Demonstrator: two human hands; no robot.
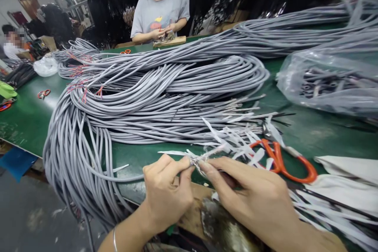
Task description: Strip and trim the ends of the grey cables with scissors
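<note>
Near the table's front edge, my left hand (168, 189) pinches the end of a grey cable (126, 178) that runs in from the left. My right hand (251, 193) is closed at the same cable end, its thumb and forefinger against the stripped, frayed part (196, 162). A pale strand sticks out up and right above the fingers. Both hands' fingertips nearly touch. Behind my right hand lie scissors with orange handles (277, 157) and white strips (236, 141).
Long bundles of grey cable (165, 82) cover the green table (319, 134). A clear plastic bag (330, 82) lies right, white cloth (351, 189) nearer. Small scissors (43, 93) lie left. A person in a grey shirt (162, 8) works opposite; another person (13, 43) is far left.
</note>
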